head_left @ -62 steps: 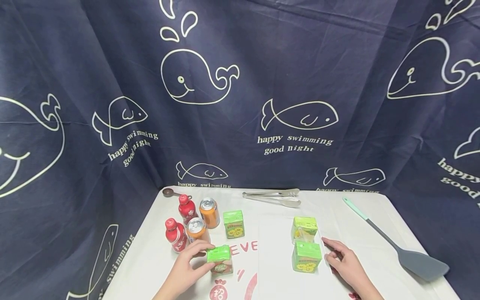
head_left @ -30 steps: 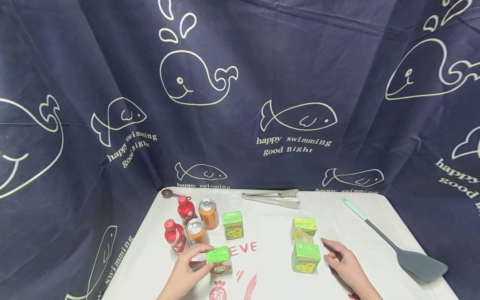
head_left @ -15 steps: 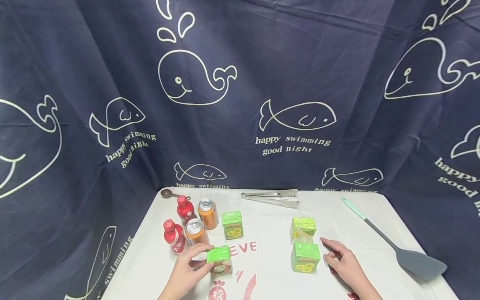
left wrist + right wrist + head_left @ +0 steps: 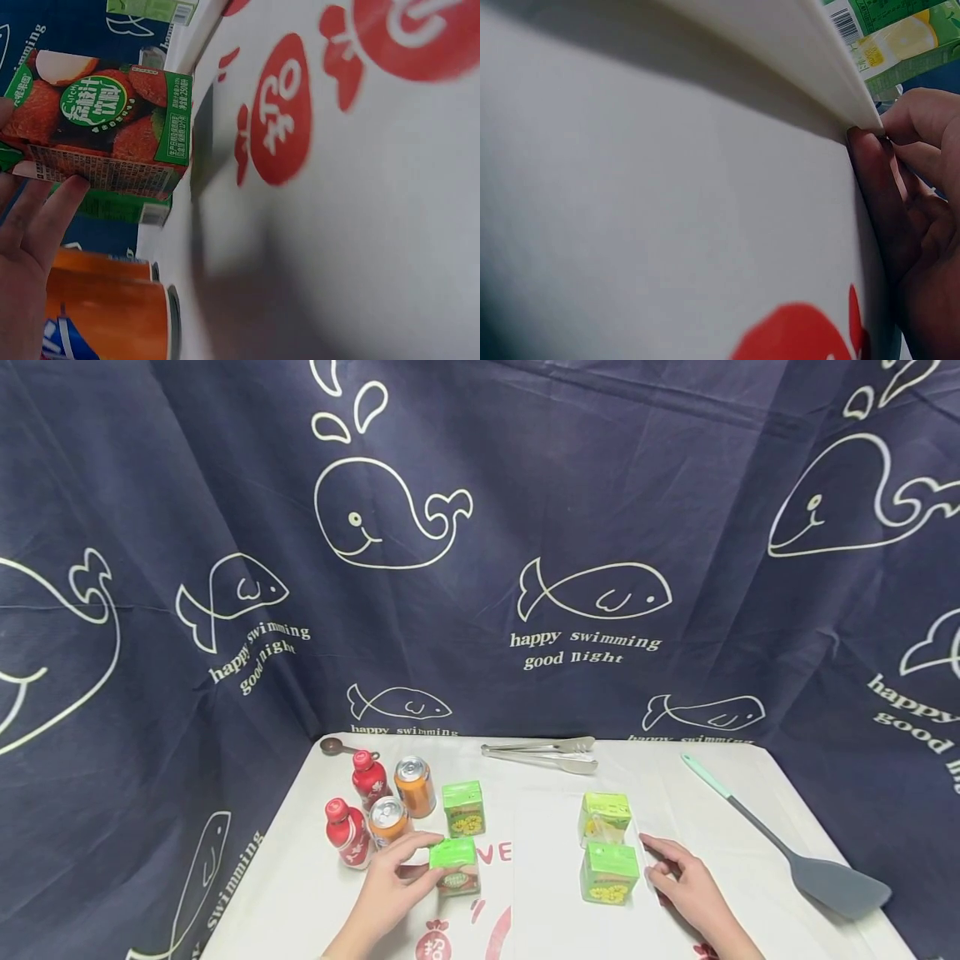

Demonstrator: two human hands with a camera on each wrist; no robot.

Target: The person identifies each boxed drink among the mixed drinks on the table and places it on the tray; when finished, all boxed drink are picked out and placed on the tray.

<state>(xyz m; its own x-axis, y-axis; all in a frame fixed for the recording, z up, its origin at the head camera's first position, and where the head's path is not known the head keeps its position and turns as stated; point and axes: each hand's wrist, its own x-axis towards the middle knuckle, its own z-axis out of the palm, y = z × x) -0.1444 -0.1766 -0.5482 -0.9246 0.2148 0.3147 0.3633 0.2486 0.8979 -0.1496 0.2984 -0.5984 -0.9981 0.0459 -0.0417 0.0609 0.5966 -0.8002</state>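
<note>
My left hand (image 4: 393, 887) grips a lychee juice carton (image 4: 459, 882) with a green top, fingers on one side and thumb on the other. Strawberry-red fruit pictures and its label show on the carton (image 4: 97, 109) in the left wrist view, where it looks slightly off the table. At the right, my right hand (image 4: 693, 892) pinches the edge of a thin white board (image 4: 551, 910); in the right wrist view the raised board edge (image 4: 802, 67) lies between thumb and fingers. Two green juice cartons, a rear one (image 4: 606, 818) and a front one (image 4: 610, 877), stand on the board.
Another green carton (image 4: 463, 810) stands behind the held one. Left of it are two orange cans (image 4: 416, 789) and two red bottles (image 4: 348, 837). A brown spoon (image 4: 332, 746) and metal tongs (image 4: 540, 752) lie at the back, a grey spatula (image 4: 832, 881) at the right.
My left hand has moved the lychee carton a little to the right and away from me. The right hand stays at the board's edge.
</note>
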